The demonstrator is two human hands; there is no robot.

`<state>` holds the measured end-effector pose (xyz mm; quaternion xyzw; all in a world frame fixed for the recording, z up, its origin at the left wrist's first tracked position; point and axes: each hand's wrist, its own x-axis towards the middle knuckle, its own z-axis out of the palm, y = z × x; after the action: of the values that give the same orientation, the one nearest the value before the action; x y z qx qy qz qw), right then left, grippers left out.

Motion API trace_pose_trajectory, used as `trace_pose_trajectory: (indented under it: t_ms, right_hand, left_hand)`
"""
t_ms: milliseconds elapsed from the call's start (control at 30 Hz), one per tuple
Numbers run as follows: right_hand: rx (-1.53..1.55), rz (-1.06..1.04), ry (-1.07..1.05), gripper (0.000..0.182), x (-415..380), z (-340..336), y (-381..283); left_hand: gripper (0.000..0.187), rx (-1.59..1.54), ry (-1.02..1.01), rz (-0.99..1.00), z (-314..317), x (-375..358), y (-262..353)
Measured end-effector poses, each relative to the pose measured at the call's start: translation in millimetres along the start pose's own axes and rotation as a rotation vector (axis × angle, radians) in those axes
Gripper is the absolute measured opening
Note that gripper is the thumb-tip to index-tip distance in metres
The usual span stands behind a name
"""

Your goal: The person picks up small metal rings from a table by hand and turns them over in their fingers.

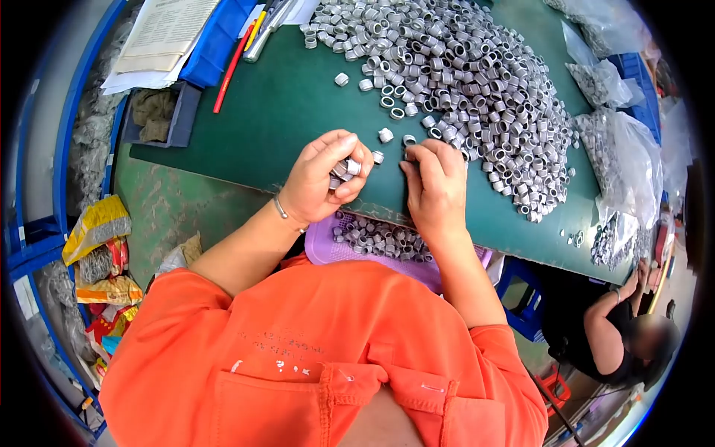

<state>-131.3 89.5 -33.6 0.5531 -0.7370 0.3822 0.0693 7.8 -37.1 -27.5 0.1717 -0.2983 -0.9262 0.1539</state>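
Note:
My left hand (328, 173) is curled palm-up over the table's front edge, with several short grey metal rings (345, 170) in its grasp. One loose metal ring (377, 157) lies just beyond its fingertips, and another ring (385, 135) sits a little farther off. My right hand (437, 182) is lowered to the tabletop, thumb and fingers drawn together. A ring (409, 139) stands right at its fingertips; what lies between the fingers is mostly hidden. A big heap of the same rings (477, 82) spreads beyond my right hand.
Below the green table's (268, 134) edge, a purple basket (322, 242) holds more rings. At left are a red pencil (229, 78), a blue tray (216, 45) and a grey bin (182, 112). Plastic bags of parts (622, 160) line the right side, where another person (607, 335) sits.

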Motion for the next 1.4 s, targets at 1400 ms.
trace_pose_trajectory:
  t_ms: [1400]
  right_hand:
    - [0.919,0.503,-0.015,0.018,9,-15,-12]
  left_hand:
    - [0.013,-0.028,-0.001,-0.038,-11,-7,9]
